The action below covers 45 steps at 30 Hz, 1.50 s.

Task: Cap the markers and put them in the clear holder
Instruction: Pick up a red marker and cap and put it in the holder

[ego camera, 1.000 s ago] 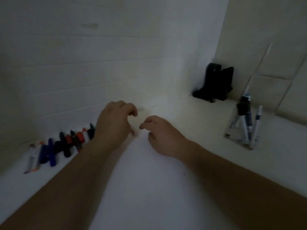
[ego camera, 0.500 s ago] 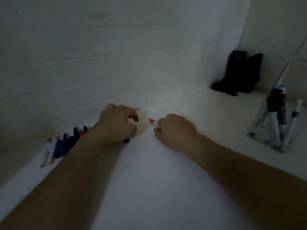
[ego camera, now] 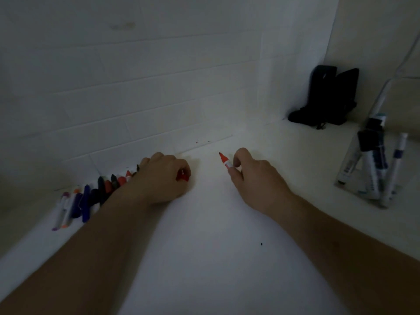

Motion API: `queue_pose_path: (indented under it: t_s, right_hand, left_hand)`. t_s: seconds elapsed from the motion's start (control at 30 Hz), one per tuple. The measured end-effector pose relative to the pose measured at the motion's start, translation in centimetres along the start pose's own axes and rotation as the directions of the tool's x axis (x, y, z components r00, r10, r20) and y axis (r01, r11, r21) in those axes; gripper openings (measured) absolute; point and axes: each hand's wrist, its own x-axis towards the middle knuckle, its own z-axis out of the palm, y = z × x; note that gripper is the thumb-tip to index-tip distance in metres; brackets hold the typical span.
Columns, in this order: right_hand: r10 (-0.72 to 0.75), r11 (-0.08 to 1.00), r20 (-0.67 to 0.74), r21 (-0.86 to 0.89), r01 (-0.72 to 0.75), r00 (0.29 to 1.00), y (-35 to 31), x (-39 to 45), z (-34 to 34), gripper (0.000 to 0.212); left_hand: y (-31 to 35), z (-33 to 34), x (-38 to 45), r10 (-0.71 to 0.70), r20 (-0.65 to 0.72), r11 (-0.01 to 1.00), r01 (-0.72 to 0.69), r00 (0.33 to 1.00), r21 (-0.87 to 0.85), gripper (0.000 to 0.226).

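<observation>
Since half a second back: my hands have spread apart, and the red cap now shows in my left fist where a dark end showed before; the marker tip sticks out further from my right.

Right hand [ego camera: 256,178]: thumb and fingers pinch an uncapped white-barrelled marker with an orange-red tip [ego camera: 224,160], tip pointing up and away toward the white tiled wall [ego camera: 136,87]. Most of the barrel is hidden in my palm.

Left hand [ego camera: 162,176]: fingers curled round a small red plastic cap [ego camera: 182,176], knuckles down on the white counter [ego camera: 204,246]. Which way the cap's open end faces I can't tell.

Cap and tip are well apart, not yet mated.

Doing this step well, as I judge it:
- turn the cap so its mouth faces the tip
- bring both along one axis, no angle, or the nib smears the rim
- push until it seats

Then the marker goes right, into the clear plastic holder [ego camera: 347,178] near the counter's right edge, which already has several capped markers [ego camera: 396,169] standing tilted in it.

Row of loose markers and caps [ego camera: 91,196] lies along the wall base just left of my left hand, still to do. Black object [ego camera: 327,98] in the corner, irrelevant.
</observation>
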Motion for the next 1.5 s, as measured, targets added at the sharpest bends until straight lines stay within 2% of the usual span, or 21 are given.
queue_pose_path:
  t_s: [0.1,0.2,0.3,0.4,0.5,0.63,0.83,0.97,1.1,1.2,1.37,1.5]
  right_hand:
    - [0.040,0.994,0.017,0.099,-0.041,0.999,0.3,0.2,-0.2,0.031]
    - [0.046,0.990,0.022,0.136,-0.048,0.999,0.5,0.2,-0.3,0.037]
    - [-0.047,0.989,-0.044,0.138,0.053,0.998,0.6,0.3,-0.4,0.024]
    - [-0.060,0.983,-0.096,0.167,0.076,0.994,1.1,0.6,-0.3,0.009]
    - [-0.074,0.985,-0.109,0.149,0.090,0.991,1.7,0.8,0.1,0.003]
    - [-0.093,0.989,-0.091,0.107,0.102,0.992,1.5,0.8,0.0,0.020]
    - [-0.109,0.993,-0.078,0.032,0.112,0.991,1.0,0.3,-0.2,0.022]
    - [-0.163,0.982,-0.046,-0.104,0.158,0.986,0.5,0.1,-0.5,0.028]
    - [-0.191,0.968,-0.030,-0.173,0.183,0.981,0.1,0.0,-1.0,0.027]
    - [-0.162,0.963,-0.007,-0.219,0.156,0.987,0.3,0.0,-1.5,0.027]
    - [-0.138,0.984,0.024,-0.114,0.140,0.990,0.6,0.2,-1.5,0.027]
    - [-0.161,0.983,0.032,-0.087,0.163,0.986,0.6,0.3,-1.3,0.026]
  left_hand:
    - [0.7,0.0,-0.1,0.039,-0.126,0.994,-0.051,0.991,-0.096,0.016]
    - [1.8,0.1,-0.5,0.041,-0.246,0.952,-0.113,0.968,-0.286,0.012]
    - [3.3,0.5,-0.9,-0.027,-0.270,0.837,-0.127,0.962,-0.533,0.016]
    - [4.3,0.9,-0.7,-0.097,-0.261,0.781,-0.089,0.960,-0.618,0.021]
    - [4.4,1.1,-0.5,-0.164,-0.267,0.766,-0.048,0.950,-0.641,0.022]
    - [4.2,1.1,-0.4,-0.203,-0.296,0.771,-0.034,0.934,-0.635,0.025]
    - [4.4,1.0,-0.5,-0.140,-0.323,0.840,-0.060,0.936,-0.539,0.022]
    - [4.8,1.2,-0.5,-0.056,-0.327,0.889,-0.102,0.943,-0.447,0.018]
    - [5.2,1.5,-0.5,0.001,-0.270,0.889,-0.125,0.963,-0.441,0.020]
    - [5.8,1.6,-0.4,0.047,-0.284,0.895,-0.166,0.958,-0.413,0.022]
    - [6.0,1.9,-0.3,0.042,-0.295,0.878,-0.176,0.955,-0.445,0.028]
    - [6.0,2.2,-0.3,0.097,-0.310,0.880,-0.227,0.946,-0.417,0.020]
